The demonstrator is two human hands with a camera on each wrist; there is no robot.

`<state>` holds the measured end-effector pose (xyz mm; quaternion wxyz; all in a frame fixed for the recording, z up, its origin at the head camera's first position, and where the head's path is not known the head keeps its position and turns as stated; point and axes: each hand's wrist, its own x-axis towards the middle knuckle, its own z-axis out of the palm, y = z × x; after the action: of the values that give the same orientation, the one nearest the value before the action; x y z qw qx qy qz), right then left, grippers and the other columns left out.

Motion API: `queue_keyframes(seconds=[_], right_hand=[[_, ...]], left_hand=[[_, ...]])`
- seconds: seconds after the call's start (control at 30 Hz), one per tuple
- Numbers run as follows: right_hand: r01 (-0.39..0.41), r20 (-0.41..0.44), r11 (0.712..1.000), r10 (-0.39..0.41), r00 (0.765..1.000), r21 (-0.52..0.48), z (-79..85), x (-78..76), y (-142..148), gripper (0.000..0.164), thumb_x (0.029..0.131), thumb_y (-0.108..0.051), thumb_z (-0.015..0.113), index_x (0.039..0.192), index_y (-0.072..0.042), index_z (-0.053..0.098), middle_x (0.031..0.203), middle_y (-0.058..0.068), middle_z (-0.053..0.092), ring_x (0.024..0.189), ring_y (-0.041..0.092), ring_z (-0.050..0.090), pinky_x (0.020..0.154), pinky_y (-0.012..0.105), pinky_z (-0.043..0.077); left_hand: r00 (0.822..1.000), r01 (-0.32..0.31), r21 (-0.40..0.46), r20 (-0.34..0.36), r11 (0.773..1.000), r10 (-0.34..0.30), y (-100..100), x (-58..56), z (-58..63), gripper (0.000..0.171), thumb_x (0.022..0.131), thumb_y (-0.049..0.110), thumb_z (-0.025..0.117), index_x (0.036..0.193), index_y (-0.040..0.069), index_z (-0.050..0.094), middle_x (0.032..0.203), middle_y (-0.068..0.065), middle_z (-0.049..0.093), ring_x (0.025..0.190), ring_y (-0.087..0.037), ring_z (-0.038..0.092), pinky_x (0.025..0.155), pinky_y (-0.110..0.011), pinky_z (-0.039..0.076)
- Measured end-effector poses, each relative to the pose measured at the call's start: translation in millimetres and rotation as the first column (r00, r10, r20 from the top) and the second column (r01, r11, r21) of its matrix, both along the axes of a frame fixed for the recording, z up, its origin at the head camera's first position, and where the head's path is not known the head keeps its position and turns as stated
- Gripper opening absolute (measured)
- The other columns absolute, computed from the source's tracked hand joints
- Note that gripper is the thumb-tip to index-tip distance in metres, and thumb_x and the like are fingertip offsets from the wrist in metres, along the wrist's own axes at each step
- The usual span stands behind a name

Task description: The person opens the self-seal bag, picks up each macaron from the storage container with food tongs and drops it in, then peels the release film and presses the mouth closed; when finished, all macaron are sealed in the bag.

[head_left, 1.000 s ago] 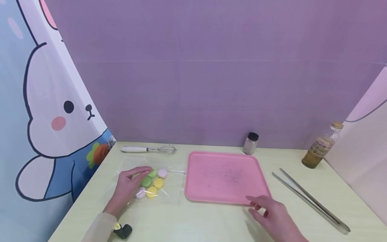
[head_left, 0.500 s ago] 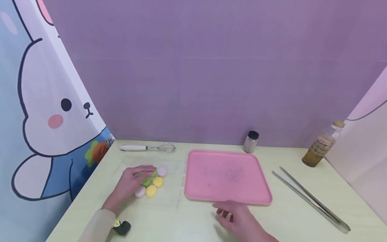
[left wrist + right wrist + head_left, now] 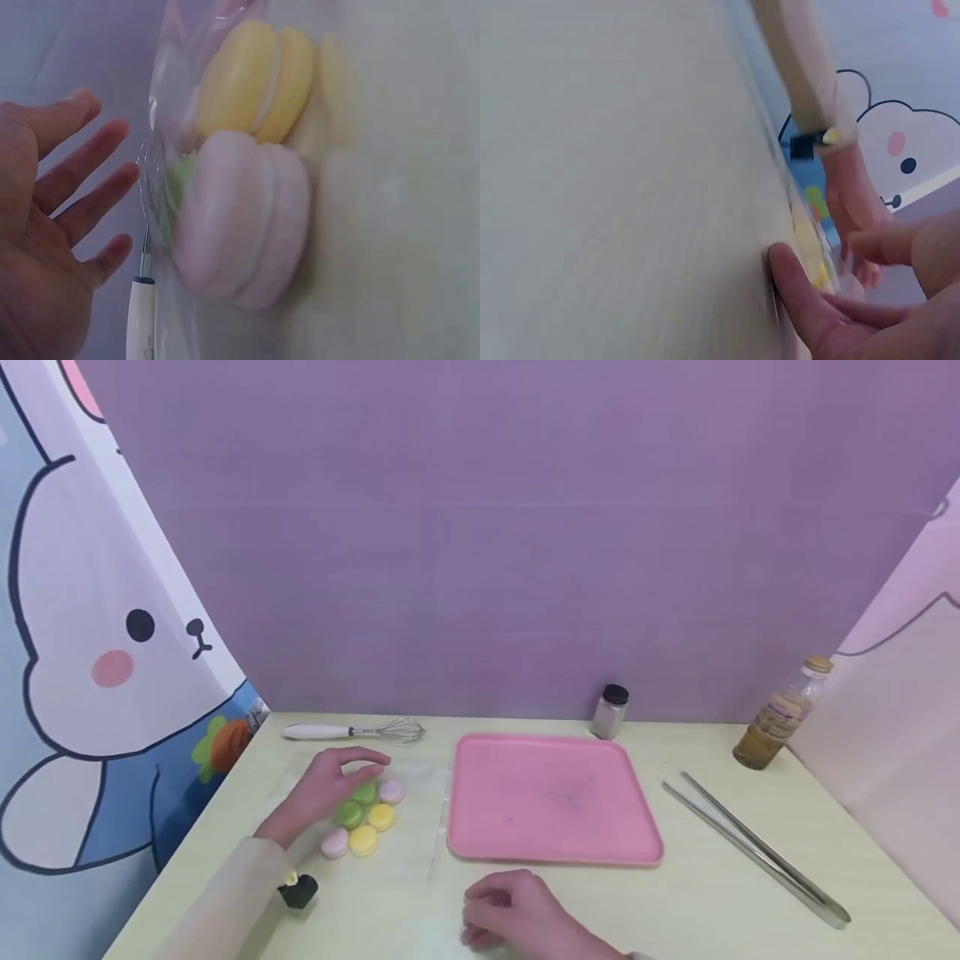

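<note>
Several toy-like macarons in a clear plastic bag (image 3: 422, 843) lie on the left of the table: green macarons (image 3: 349, 814), yellow ones (image 3: 363, 840) and lilac ones (image 3: 334, 842). My left hand (image 3: 321, 787) hovers over the bag's far left side, its fingers spread and holding nothing. In the left wrist view the fingers stand apart from the lilac macaron (image 3: 240, 217) and the bag film. My right hand (image 3: 525, 912), fingers loosely bent and holding nothing, is low over the table in front of the pink tray (image 3: 555, 858), to the right of the bag.
A whisk (image 3: 352, 732) lies behind the bag. A small black-capped jar (image 3: 609, 713) stands behind the tray. Metal tongs (image 3: 757, 852) lie to the right, with a corked bottle (image 3: 780, 718) at the back right. A purple wall (image 3: 525, 543) borders the far edge.
My right hand has moved left from the tray's front right corner to below its left side. My left hand has lifted slightly away from the macarons, baring the green ones more.
</note>
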<state>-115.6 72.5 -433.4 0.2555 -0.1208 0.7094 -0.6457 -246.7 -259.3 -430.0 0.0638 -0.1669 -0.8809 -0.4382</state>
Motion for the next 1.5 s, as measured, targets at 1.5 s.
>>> queue_keyframes(seconds=[1.5], right_hand=[[0.270,0.293,0.939,-0.203,0.934,-0.211,-11.6,-8.4,-76.2,0.008,0.087,0.009,0.060,0.092,0.010,0.054,0.080,0.029,0.070,0.078,0.042,0.073,0.072,0.046,0.062]], left_hand=[[0.961,0.273,-0.224,0.024,0.936,-0.275,54.8,-25.3,22.6,0.006,0.095,0.005,0.069,0.096,0.003,0.075,0.089,0.002,0.067,0.086,-0.015,0.061,0.078,-0.030,0.056]])
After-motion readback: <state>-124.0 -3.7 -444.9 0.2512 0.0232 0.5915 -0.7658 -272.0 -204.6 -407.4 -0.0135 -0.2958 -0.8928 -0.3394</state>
